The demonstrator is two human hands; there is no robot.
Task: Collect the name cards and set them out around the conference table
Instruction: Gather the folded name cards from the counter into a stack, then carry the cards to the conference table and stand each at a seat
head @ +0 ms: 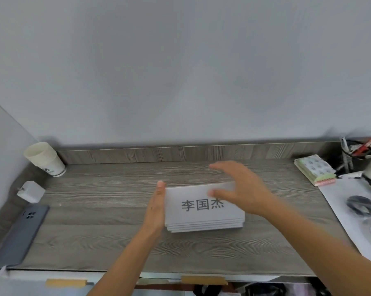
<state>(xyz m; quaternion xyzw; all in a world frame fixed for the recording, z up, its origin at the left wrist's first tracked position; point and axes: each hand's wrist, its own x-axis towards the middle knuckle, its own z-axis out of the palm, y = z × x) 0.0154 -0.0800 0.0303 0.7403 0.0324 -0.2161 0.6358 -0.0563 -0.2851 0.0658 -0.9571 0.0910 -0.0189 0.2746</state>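
I am on the first step: getting the name cards together. The name cards lie flat in one pile in the middle of the desk. The top card shows a name in big dark letters.

I have the left hand on its side, fingers straight, pressed against the left edge of the pile. It grips nothing. The right hand hangs over the far right part of the pile. Its fingers are spread wide and a bit bent, and it holds nothing. It is blurry, so I cannot tell if the thumb touches the top card.

I think the pile is almost even and ready to lift. Next I need to bring the right hand down on the right edge, squeeze the pile between both hands, and lift all the cards at once. The cards look thin and smooth, so the low ones could slip out if I squeeze too softly.

A paper cup stands far left and a phone lies near left. I do not see the big meeting table here, so no card is set out yet.
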